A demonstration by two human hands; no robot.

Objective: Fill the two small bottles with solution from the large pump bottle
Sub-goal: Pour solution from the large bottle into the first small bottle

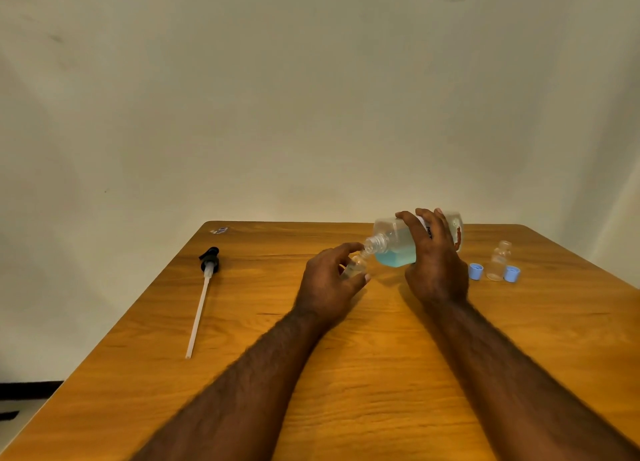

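Brown wooden table (381, 374) under everything. Your right hand (436, 266) wraps large clear plastic bottle of blue liquid (394, 246), tipped sideways. Your left hand (329, 284) pinches small clear bottle (356, 266), mouth right at large bottle's neck. Black pump with long white tube (204, 287) lies well left of large bottle. Second small clear bottle (498, 261) stands to its right, between two light-blue caps (476, 272) (512, 274).

Three bottles (394, 242) (356, 268) (498, 261), two blue caps (476, 272) (512, 274), one pump (209, 259).

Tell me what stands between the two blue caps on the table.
In the head view, the second small bottle, uncapped and apparently empty, stands between one blue cap and the other blue cap.
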